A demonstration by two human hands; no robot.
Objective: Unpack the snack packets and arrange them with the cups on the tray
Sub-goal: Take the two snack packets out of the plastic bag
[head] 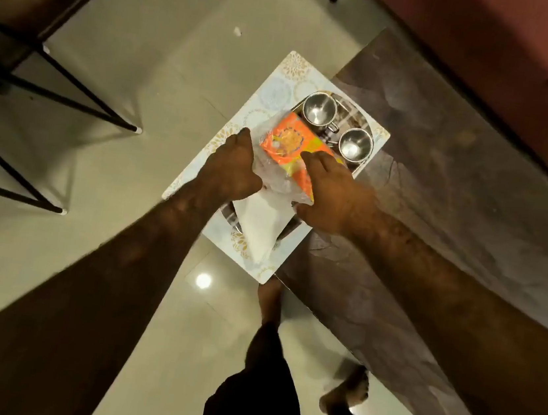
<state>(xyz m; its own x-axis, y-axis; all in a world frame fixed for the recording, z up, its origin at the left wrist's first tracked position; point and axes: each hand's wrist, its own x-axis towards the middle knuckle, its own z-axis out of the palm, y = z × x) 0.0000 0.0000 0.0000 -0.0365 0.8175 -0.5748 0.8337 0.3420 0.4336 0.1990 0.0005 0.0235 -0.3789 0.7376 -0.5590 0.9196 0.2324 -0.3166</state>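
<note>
An orange snack packet [291, 142] sticks out of a clear plastic bag [267, 206] above a steel tray [350, 108]. My left hand [236, 164] grips the bag's left side. My right hand [331, 193] holds the packet's lower right end, fingers on its face. Two steel cups stand on the tray, one [320, 109] at the far end and one [355, 145] to its right, both just beyond the packet. The tray lies on a patterned mat [272, 93]. The bag's white lower part hangs toward me over the mat.
The mat sits on a small table beside a dark brown marbled surface [441, 179] on the right. A reddish sofa [525, 59] lies beyond it. Black metal table legs [72, 93] stand at the left on the glossy tiled floor. My feet [345, 392] show below.
</note>
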